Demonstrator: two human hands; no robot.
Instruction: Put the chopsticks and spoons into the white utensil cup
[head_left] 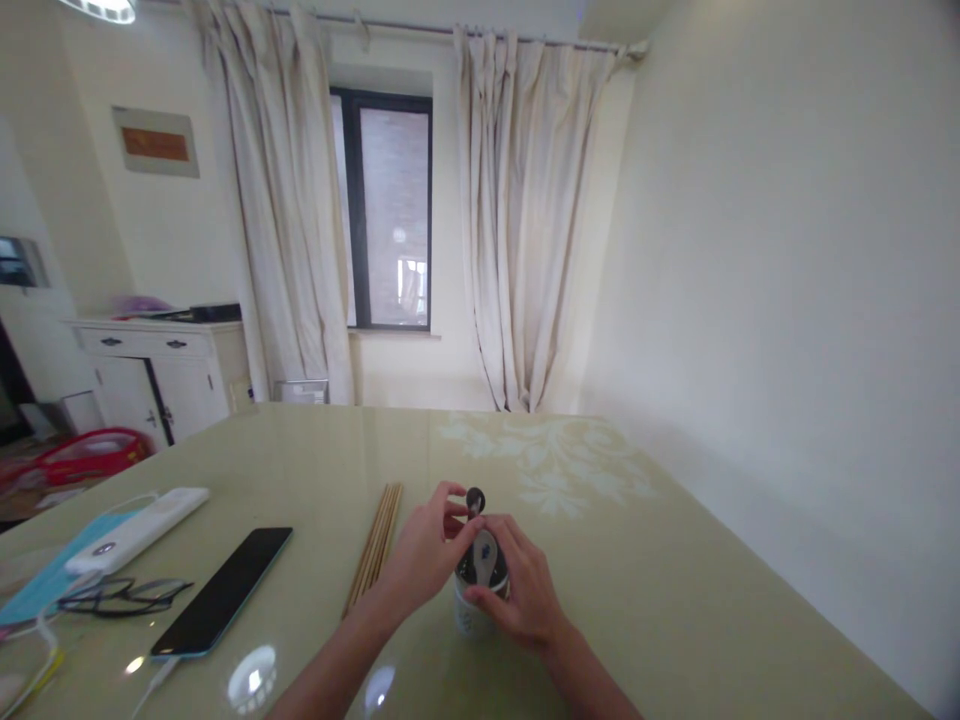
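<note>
The slim stem of a dark round-headed utensil (475, 497) is pinched between the thumb and fingers of the left hand (426, 548), while the right hand (525, 580) is curled about a pale spoon (486, 556), though whether it is closed on the spoon or on the cup below cannot be told. A small dark-blue mark is borne on the spoon's rounded bowl, and faint lettering-like marks, too small to be read, are shown on the whitish cup (472, 612), which is stood on the glossy table (675, 620) beneath both hands, its interior dark.
</note>
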